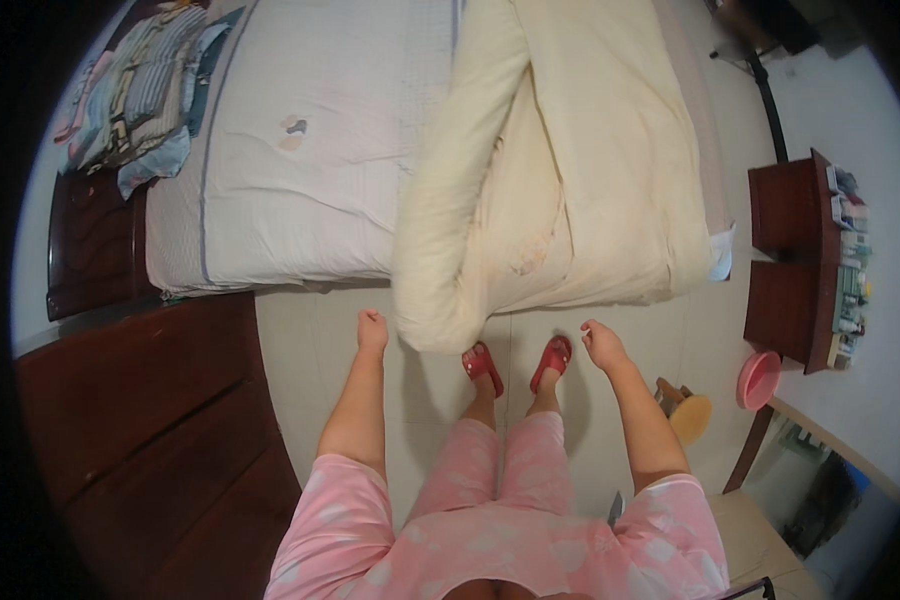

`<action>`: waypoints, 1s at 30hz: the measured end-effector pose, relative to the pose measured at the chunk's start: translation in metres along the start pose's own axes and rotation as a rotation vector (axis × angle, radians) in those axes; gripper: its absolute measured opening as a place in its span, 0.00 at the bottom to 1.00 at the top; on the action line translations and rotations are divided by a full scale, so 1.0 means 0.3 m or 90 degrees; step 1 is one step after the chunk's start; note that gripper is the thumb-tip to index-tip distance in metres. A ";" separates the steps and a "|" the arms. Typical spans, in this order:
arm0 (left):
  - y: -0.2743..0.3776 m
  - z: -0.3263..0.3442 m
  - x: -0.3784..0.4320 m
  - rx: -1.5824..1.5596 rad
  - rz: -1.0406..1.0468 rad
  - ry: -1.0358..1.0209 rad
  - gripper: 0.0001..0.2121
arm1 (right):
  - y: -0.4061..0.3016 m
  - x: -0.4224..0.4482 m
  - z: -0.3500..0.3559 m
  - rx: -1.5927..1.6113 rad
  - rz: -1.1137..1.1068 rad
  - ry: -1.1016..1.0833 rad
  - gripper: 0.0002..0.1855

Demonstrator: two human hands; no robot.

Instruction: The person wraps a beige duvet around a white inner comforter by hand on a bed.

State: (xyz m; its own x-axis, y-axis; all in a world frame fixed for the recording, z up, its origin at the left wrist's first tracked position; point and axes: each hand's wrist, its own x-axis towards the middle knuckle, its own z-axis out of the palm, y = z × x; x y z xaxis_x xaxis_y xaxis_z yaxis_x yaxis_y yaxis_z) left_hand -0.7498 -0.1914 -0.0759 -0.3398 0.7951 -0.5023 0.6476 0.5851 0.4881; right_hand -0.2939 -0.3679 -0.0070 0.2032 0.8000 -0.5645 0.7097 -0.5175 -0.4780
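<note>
A thick cream quilt (615,150) lies over the right half of the bed, its left side folded into a long roll that hangs past the near edge of the mattress. The left half shows a pale bed sheet (307,202) with wrinkles and a dark stripe. My left hand (373,330) hovers left of the roll's end, fingers curled, with no object visible in it. To the right of the roll, in front of the bed, my right hand (600,345) hangs with loosely bent fingers apart and holds nothing.
Folded striped textiles (142,90) lie at the headboard (90,240). Dark wooden furniture (165,435) stands at the left. A round wooden stool (690,420), a pink basin (759,381) and a wooden cabinet (784,311) with bottles are on the right. Red slippers (482,367) are on my feet.
</note>
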 end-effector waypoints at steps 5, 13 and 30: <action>0.212 -0.037 -0.007 -0.010 0.162 -0.071 0.23 | -0.140 0.113 -0.053 -0.017 -0.042 0.021 0.13; 0.848 0.094 -0.112 0.228 0.498 -0.026 0.32 | -0.434 0.394 -0.180 0.069 -0.175 0.073 0.13; 1.212 0.266 0.443 0.475 0.240 -0.047 0.42 | -0.438 1.241 -0.479 -0.482 -0.196 0.039 0.25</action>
State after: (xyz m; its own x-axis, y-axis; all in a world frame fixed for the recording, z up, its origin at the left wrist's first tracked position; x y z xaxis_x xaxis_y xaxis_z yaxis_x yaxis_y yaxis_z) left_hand -0.5051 0.1143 -0.0219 0.0184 0.8886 -0.4584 0.9990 0.0028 0.0456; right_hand -0.2145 0.0415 -0.0577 -0.0541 0.8990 -0.4345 0.9984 0.0554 -0.0098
